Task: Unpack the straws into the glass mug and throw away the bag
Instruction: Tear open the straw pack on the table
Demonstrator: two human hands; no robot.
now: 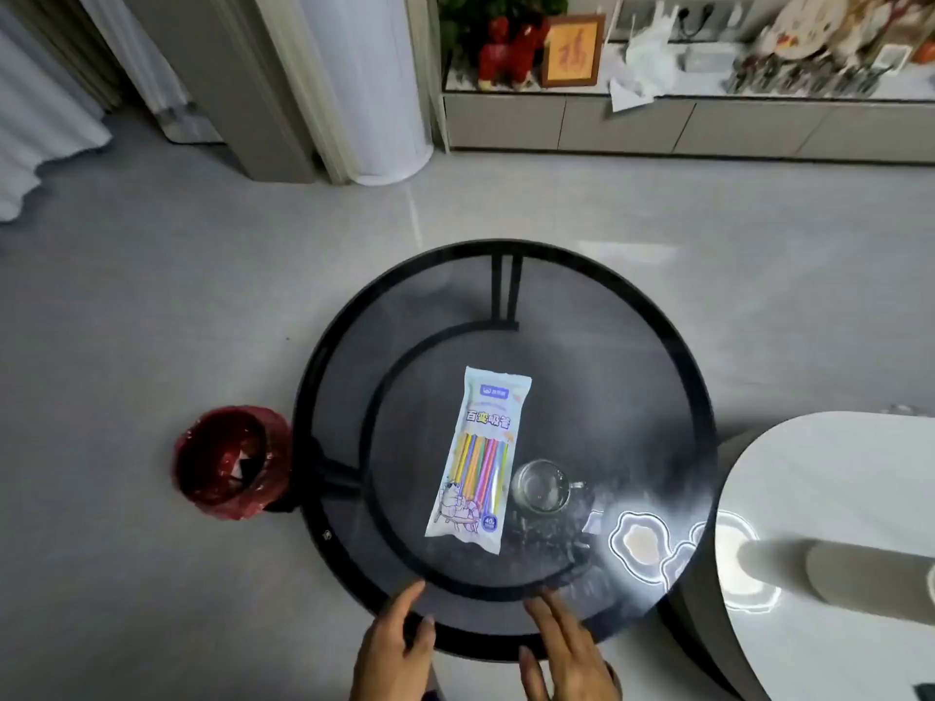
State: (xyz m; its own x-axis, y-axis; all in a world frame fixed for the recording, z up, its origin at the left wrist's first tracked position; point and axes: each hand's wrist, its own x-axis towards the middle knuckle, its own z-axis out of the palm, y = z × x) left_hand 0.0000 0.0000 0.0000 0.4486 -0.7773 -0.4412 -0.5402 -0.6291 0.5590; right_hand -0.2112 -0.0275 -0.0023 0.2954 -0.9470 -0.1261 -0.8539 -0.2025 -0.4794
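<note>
Both hands hover over the near edge of the round glass bench (657,346), left hand (392,650) and right hand (569,650), fingers spread and empty. Mid-bench lies the sealed straw bag (478,457), the glass mug (541,485) just beside its right edge. On the floor off the left edge stands a red-lined bin (227,460).

A sealed pale bag (478,460) of coloured straws (483,470) lies flat, lengthwise, at centre frame on the round glass counter (632,397). An empty glass mug (541,487) stands upright just right of it, handle pointing right.

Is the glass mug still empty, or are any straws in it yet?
Empty. The glass mug stands upright with nothing inside; the straws all lie in the bag beside it on the table.
</note>
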